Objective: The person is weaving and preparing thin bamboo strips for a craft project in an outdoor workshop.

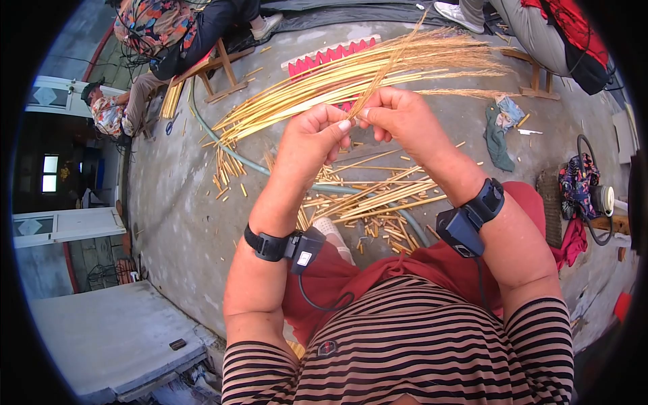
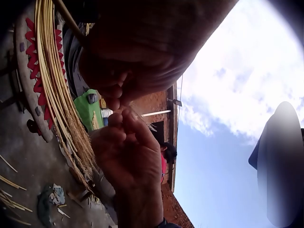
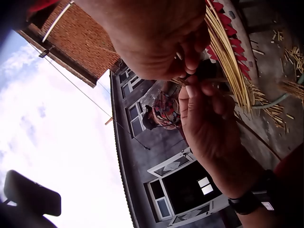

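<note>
Both hands meet in front of the chest in the head view. My left hand (image 1: 314, 135) pinches a dry grass stalk with a feathery seed head (image 1: 388, 67) between thumb and fingers. Right beside it, my right hand (image 1: 398, 118) pinches the same stalk, thumb and forefinger together. The stalk's head slants up and away. Beyond the hands, a bundle of long yellow stalks with brushy heads (image 1: 324, 91) lies across a rack with red zigzag teeth (image 1: 331, 57). In the left wrist view, the fingertips of both hands come together, hiding most of the stalk.
Short cut stalk pieces (image 1: 395, 233) and longer loose stalks (image 1: 385, 202) litter the concrete floor. A greenish hose (image 1: 202, 125) runs beneath them. Cloths (image 1: 499, 135) lie at right, near a bag (image 1: 579, 179). Other people sit on low wooden stools (image 1: 223, 71) at the far side.
</note>
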`<state>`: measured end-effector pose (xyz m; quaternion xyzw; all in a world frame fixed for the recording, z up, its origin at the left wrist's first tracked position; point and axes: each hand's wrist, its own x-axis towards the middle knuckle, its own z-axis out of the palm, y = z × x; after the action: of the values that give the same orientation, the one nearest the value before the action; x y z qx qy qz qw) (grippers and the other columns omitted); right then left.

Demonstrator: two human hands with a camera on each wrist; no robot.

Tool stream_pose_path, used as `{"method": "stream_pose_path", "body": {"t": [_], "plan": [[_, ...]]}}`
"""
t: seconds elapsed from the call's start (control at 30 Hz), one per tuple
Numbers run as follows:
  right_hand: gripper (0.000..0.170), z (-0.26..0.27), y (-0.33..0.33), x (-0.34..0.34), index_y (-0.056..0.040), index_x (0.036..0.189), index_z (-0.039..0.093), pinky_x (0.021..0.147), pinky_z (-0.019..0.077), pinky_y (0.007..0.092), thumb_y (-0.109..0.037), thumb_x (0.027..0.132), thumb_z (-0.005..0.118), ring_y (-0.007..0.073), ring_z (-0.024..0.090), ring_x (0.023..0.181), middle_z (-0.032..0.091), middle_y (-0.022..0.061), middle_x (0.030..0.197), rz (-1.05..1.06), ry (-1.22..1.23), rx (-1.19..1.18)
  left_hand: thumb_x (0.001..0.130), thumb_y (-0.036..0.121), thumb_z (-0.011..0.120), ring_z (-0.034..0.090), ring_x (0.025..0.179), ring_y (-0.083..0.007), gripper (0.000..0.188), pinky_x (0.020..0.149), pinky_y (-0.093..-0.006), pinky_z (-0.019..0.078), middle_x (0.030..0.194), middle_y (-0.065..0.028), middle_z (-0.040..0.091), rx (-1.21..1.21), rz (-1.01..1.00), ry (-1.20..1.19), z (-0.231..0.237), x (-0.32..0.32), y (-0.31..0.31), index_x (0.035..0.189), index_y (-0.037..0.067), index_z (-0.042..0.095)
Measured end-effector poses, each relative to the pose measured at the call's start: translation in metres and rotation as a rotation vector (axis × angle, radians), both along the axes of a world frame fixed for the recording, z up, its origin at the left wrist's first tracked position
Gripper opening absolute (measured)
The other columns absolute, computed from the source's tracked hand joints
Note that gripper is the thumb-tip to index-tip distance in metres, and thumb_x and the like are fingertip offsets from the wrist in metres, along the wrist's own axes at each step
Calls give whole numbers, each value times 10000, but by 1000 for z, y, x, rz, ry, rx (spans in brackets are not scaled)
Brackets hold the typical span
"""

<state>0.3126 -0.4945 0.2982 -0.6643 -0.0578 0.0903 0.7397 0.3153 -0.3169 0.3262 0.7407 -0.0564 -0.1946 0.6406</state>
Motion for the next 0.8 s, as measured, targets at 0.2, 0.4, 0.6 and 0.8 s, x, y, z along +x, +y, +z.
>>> {"method": "stream_pose_path", "body": {"t": [0.2, 0.4, 0.6, 0.8], "plan": [[52, 3, 2, -1, -55, 792, 578, 505, 383, 192, -100, 789, 551, 45, 490, 555, 588, -7, 716, 9, -2, -48, 872, 134, 581, 411, 482, -20, 90, 422, -155, 284, 650, 16, 555, -81, 48, -20, -1, -4, -1, 906, 54, 607], [66, 5, 5, -2, -30, 787, 590, 479, 400, 205, -94, 786, 573, 53, 499, 534, 592, 9, 682, -44, -32, 116, 878, 138, 576, 389, 480, -17, 100, 422, -155, 271, 632, 30, 533, -79, 94, -12, 3, -5, 1, 922, 59, 619], [90, 2, 3, -1, -26, 845, 601, 485, 383, 191, -94, 811, 555, 47, 492, 539, 611, 13, 729, -41, -57, 1, 859, 136, 605, 407, 507, -10, 116, 434, -147, 284, 638, 36, 533, -5, 37, -107, 0, -9, -4, 945, 62, 631], [104, 6, 5, -2, -5, 734, 596, 462, 420, 221, -103, 768, 581, 75, 521, 507, 606, 29, 651, -68, -24, -21, 834, 94, 625, 468, 592, -29, 74, 543, -180, 394, 683, 47, 549, 107, 122, -185, 2, -12, -3, 862, 27, 631]]}}
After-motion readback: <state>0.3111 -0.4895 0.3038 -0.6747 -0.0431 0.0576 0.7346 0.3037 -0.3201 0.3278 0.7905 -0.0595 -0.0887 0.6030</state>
